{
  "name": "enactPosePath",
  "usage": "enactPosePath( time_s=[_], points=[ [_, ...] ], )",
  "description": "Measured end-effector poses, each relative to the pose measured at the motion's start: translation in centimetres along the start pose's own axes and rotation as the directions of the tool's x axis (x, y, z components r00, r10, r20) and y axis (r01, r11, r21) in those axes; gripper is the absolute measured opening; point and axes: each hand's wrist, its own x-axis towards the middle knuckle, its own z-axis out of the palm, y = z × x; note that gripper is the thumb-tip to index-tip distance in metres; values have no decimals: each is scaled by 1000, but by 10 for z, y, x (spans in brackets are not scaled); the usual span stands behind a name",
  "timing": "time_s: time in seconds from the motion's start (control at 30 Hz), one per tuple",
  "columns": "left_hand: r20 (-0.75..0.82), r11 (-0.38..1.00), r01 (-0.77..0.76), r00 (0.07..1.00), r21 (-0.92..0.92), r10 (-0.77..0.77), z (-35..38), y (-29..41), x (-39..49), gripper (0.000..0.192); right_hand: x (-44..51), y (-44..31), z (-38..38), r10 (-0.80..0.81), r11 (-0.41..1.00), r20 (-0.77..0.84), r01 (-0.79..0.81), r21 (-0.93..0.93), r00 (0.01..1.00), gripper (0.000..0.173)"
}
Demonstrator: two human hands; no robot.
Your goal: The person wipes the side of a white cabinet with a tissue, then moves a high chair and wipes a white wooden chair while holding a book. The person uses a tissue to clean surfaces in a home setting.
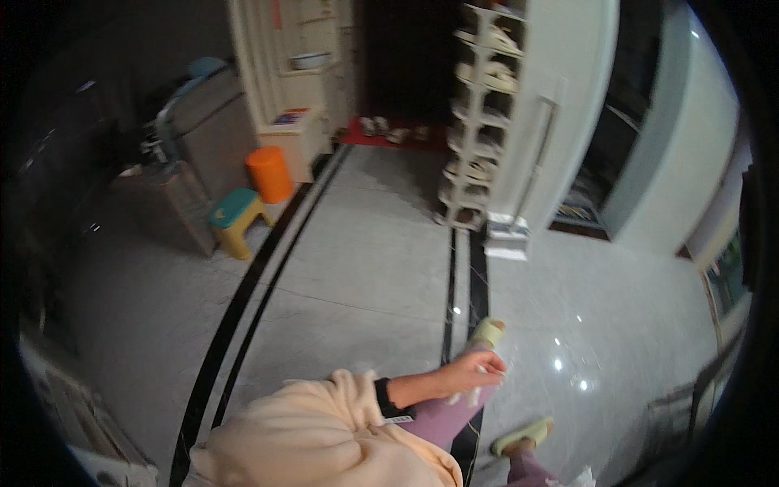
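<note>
My left hand (478,372) reaches out from a cream fleece sleeve (292,426) with a dark cuff. Its fingers are curled around a crumpled white piece (476,392), perhaps tissue, with ends hanging below the palm. Beneath the hand is my leg in mauve trousers (441,419). Light green slippers are on my feet, one (487,332) beyond the hand and the other (524,436) lower right. My right hand is out of view. Another bit of white material (583,478) shows at the bottom edge, and what holds it is hidden.
A tall shoe rack (481,122) stands by the wall, beside a long-handled broom and dustpan (508,234). Opposite are a green-topped yellow stool (234,213) and an orange bin (269,175). Shoes lie on a red mat (414,139). Black stripes cross the grey tile floor (359,243).
</note>
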Motion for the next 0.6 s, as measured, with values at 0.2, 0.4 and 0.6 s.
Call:
enactPosePath(
  time_s=[0.2,0.4,0.6],
  points=[
    [-68,998,-66,995,12,66,-21,35,24,27,82,30,74,125,992,152,-123,-20,980,40],
    [-265,999,-20,964,-40,9,-60,44,28,27,134,44,126,196,981,250,-187,-59,948,40],
    [-340,990,-124,935,-60,97,-84,55,36,24,161,51,163,225,974,310,-216,-61,924,41]
  ],
)
